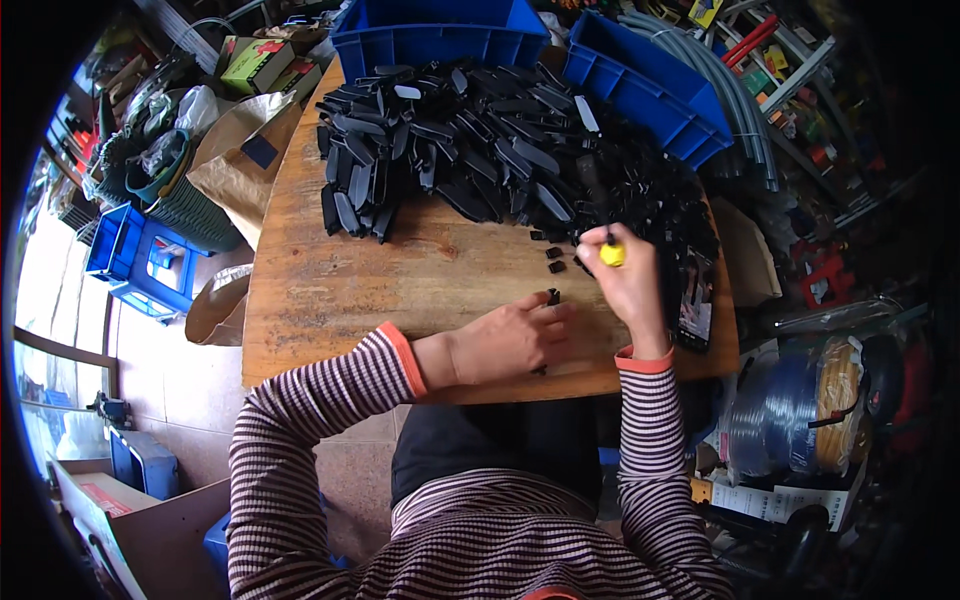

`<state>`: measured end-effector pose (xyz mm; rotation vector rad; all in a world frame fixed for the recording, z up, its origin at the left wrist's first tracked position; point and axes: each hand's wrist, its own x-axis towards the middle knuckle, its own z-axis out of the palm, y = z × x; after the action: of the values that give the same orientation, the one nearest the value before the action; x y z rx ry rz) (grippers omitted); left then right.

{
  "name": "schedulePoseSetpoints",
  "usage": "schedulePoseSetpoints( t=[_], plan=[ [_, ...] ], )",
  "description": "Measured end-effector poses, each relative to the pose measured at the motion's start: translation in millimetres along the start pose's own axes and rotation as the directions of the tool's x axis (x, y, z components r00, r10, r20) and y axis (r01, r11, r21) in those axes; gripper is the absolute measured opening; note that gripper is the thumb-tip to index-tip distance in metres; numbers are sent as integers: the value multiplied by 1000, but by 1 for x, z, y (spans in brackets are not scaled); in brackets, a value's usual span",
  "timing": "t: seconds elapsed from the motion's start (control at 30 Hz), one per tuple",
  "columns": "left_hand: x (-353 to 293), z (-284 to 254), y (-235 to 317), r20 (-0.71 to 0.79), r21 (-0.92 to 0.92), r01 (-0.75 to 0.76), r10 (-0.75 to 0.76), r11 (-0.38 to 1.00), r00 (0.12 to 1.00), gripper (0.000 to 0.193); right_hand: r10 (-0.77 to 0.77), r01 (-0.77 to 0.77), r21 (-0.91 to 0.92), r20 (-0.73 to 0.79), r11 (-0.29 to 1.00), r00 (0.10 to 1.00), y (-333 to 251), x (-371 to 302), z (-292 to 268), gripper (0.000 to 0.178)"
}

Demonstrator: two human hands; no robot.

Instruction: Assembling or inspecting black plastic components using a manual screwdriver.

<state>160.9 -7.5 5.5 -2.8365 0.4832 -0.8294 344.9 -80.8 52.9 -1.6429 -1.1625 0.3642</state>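
My left hand (505, 340) rests low over the near part of the wooden table (400, 290), its fingers closed round a slim black part (553, 296). One end of that part shows past the fingertips, and a dark bit shows below the hand; the rest is covered. Slightly further off and to the right, my right hand (628, 280) is closed on a tool with a yellow-and-black handle (612, 254). Its working end cannot be made out. A few small black pieces (556, 254) lie just left of the right hand. Beyond both hands spreads a heap of long black plastic parts (450, 145).
Small black pieces (650, 200) are piled at the table's right side, with a phone (695, 305) by the right edge. Blue bins (440, 45) stand behind the heap, another (650, 90) at back right. A brown paper bag (240, 160) stands left of the table.
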Motion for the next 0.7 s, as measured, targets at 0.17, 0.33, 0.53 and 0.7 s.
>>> schedulePoseSetpoints(
  t=[0.17,0.33,0.53,0.7],
  plan=[
    [-20,-6,-33,74,-136,369,-362,919,929,26,-167,210,-537,128,817,978,23,-6,21,17],
    [-51,-17,-93,12,130,676,-683,725,730,32,-99,155,-600,125,785,987,23,-9,28,22],
    [-51,-17,-97,43,115,636,-643,763,765,30,-84,134,-618,110,775,990,24,-6,26,16],
    [-51,-30,-93,202,-137,549,-519,825,830,25,-26,108,-613,141,783,990,22,-4,28,16]
  ],
)
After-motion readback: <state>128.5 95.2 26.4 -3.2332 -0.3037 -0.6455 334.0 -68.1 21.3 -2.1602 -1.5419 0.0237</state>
